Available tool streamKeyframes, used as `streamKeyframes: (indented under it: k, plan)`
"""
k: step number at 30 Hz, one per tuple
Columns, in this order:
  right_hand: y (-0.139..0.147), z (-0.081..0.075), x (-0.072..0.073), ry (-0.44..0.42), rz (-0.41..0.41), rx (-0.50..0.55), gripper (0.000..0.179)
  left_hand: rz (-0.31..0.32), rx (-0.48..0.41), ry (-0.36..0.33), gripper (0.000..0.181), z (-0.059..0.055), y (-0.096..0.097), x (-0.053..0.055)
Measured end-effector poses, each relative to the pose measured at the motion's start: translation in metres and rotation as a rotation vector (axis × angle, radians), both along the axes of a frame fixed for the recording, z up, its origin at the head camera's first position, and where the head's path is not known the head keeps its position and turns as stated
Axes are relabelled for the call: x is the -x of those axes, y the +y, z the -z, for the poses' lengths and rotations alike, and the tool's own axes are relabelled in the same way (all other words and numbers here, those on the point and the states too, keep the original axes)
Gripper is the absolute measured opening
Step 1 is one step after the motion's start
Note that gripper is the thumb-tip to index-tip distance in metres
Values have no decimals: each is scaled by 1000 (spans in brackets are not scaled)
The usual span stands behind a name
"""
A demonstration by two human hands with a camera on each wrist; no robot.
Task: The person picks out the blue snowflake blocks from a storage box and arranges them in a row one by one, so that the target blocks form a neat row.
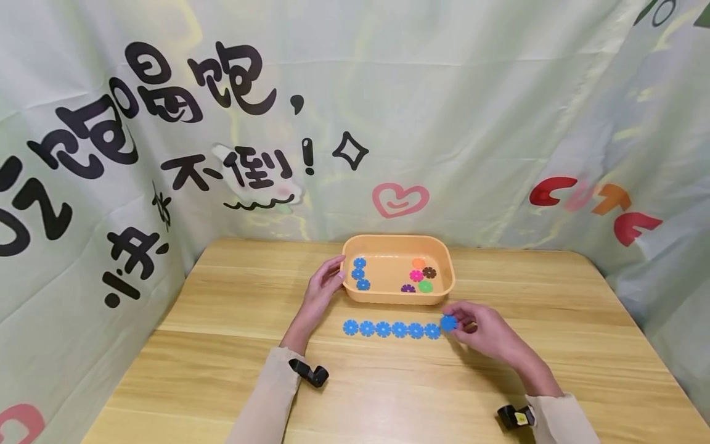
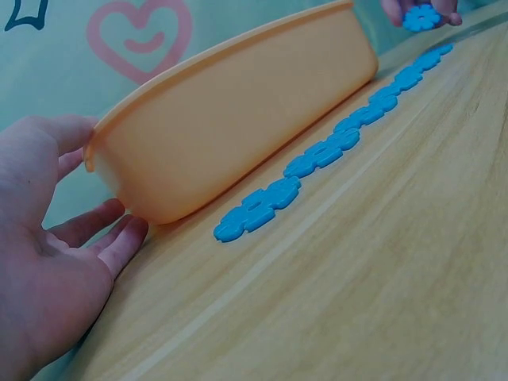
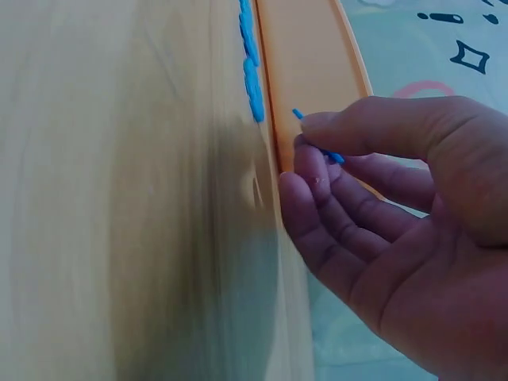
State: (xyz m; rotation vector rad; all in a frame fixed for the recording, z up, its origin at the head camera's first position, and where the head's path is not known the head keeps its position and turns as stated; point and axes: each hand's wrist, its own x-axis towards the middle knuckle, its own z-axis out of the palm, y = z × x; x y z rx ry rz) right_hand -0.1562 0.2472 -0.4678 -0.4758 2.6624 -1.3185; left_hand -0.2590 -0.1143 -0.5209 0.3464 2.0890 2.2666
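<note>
My right hand (image 1: 484, 328) pinches a blue flower-shaped plastic disc (image 1: 448, 323) between thumb and fingers, held just above the table at the row's right end. The right wrist view shows the pinched disc (image 3: 333, 156) nearly edge-on. Several matching blue discs (image 1: 383, 329) lie flat in a straight row in front of an orange plastic basket (image 1: 396, 298). At the basket's left end, my left hand (image 2: 55, 230) grips the rim, with its lower fingers against the outer wall. Inside the basket, three blue discs (image 1: 358, 274) lie along the left side.
On the basket's right side are a pink disc (image 1: 416, 276), a brown disc (image 1: 429, 272), an orange disc (image 1: 418, 263), a green disc (image 1: 425, 286) and a purple disc (image 1: 408, 288). The wooden table (image 1: 388, 394) ends at a printed curtain (image 1: 471, 123) behind.
</note>
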Motion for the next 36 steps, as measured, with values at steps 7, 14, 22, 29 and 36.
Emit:
streamKeyframes:
  k: [7,14,22,29,36]
  plan:
    - [5,1,1,-46,-55,-70,28,-13,-9,-11,43,2,-1,0]
    - [5,3,1,-30,-31,-125,25,-11,-19,-9,43,1,0,1]
    - [5,8,0,32,-19,-136,27,-12,-2,-10,41,1,1,1]
    - [6,9,-1,29,-37,-116,26,-11,-14,-3,41,1,1,1]
    - [6,9,0,0,-28,-133,27,6,-26,14,44,2,0,1]
